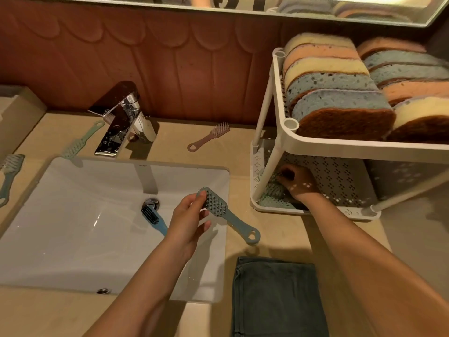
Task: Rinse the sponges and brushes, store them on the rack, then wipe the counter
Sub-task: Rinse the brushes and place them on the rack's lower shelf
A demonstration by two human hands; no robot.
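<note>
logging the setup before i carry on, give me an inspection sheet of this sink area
surface: beige counter; white sink
job's things: sponges on rack top shelf; dark brush in sink; green brush and pink brush either side of the faucet; grey brush at left edge; shelf brushes on lower shelf; cloth folded on counter
clutter: box far left
grippers: left hand holds blue brush by its head; right hand on shelf brushes, grip unclear
cables: nothing seen
surroundings: brown wall panel, mirror
</note>
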